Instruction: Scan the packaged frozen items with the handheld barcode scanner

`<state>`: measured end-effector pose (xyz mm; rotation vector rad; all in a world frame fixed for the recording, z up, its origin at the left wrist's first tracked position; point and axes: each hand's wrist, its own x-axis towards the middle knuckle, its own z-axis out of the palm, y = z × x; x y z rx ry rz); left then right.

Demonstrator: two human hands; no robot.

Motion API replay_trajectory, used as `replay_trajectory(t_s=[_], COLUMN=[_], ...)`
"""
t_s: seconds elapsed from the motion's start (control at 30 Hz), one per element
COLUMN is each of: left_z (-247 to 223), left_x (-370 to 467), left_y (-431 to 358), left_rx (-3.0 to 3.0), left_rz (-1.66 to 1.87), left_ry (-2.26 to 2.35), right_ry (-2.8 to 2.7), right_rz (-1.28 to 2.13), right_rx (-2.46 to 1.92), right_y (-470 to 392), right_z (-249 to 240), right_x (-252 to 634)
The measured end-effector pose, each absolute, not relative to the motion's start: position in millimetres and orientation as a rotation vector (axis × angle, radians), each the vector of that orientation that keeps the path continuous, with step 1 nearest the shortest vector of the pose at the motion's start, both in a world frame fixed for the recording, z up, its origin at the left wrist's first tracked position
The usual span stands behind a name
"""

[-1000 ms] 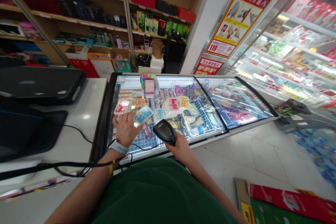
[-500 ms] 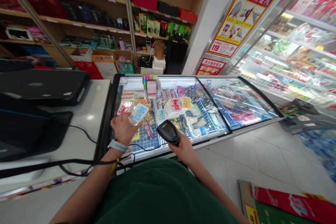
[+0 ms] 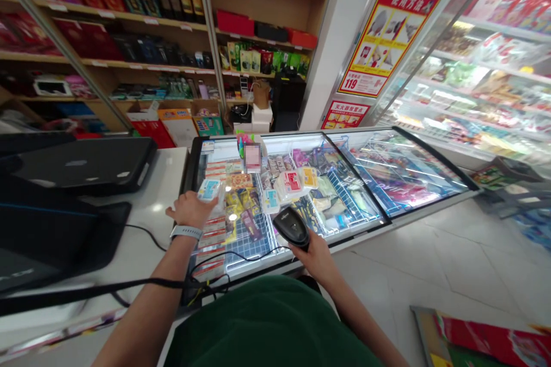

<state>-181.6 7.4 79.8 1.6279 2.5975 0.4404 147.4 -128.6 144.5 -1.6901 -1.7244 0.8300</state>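
My left hand (image 3: 191,210), with a watch on its wrist, is at the left edge of the glass-topped chest freezer (image 3: 297,255). Its thumb and fingers are at the near edge of a clear pack with a blue-and-white label (image 3: 209,189), and the grip is partly hidden. In my right hand (image 3: 316,255) is a black barcode scanner (image 3: 291,226), held above the glass with its head toward the left. Beyond the scanner, more clear packs lie on the glass: one with a red label (image 3: 291,182), one with a yellow label (image 3: 309,178) and one with a blue label (image 3: 271,199).
A counter (image 3: 167,183) with a dark machine (image 3: 86,163) stands at the left. A black cable (image 3: 241,253) crosses the freezer's near side. Toward the back of the glass is a small stand with a blurred pink card (image 3: 252,156). Shelves and a lit display fridge (image 3: 486,80) stand behind.
My left hand has moved left with the blue-and-white pack. The red-labelled pack that lay at the left is now out of sight. The view has shifted slightly; the scanner is still in my right hand.
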Motion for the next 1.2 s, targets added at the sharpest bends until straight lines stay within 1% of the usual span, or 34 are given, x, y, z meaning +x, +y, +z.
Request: replay_trajectory(t_s=[0.17, 0.33, 0.57, 0.73, 0.87, 0.97, 1.03, 1.1, 1.2], left_z=[81.6, 94.3, 114.1, 128.6, 148.0, 159.5, 158.7, 149.3, 123.2], left_x=[-177.2, -172.9, -197.6, -222.0, -225.6, -205.1, -180.3, -149.5, -101.7], left_y=[8.9, -1.8, -36.7, -69.2, -76.9, -69.4, -59.4, -47.7, -32.4], left_rx=[1.644, 1.768, 1.930, 1.911, 1.897, 1.907, 1.893, 1.849, 1.770], left_rz=[0.347, 0.433, 0.411, 0.455, 0.532, 0.580, 0.541, 0.488, 0.366], left_ry=[2.602, 2.625, 2.317, 2.209, 2.178, 2.154, 2.097, 2.074, 2.011], right_ry=[-1.609, -1.563, -1.548, -1.502, -1.477, -1.468, -1.447, -1.427, -1.392], right_rz=[0.820, 0.806, 0.858, 0.892, 0.905, 0.863, 0.823, 0.815, 0.833], right_rx=[-1.687, -1.696, -1.662, -1.546, -1.412, -1.400, -1.432, -1.446, -1.457], right_y=[-131.2, -134.5, -120.7, -105.3, -99.7, -101.7, -105.0, -108.9, -114.2], right_z=[141.5, 137.7, 141.6, 138.2, 142.8, 148.5, 149.4, 147.7, 143.4], right_x=[149.9, 159.2, 176.9, 186.4, 198.3, 212.4, 222.0, 230.6, 240.8])
